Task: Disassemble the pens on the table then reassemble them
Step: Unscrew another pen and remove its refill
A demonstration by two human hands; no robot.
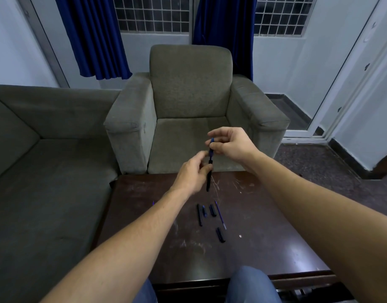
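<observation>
Surrounding the dark table (pixel 264 215), a sofa (pixel 45 160) and armchair (pixel 188 101).

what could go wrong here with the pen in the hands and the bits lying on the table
1. The pen is held in the air between the left hand and right hand; if a part comes free suddenly it could drop and roll off the dark table.
2. The loose pen parts lie close together and look alike, so they may get mixed up on reassembly.
3. The thin refill could roll when bumped.
</observation>
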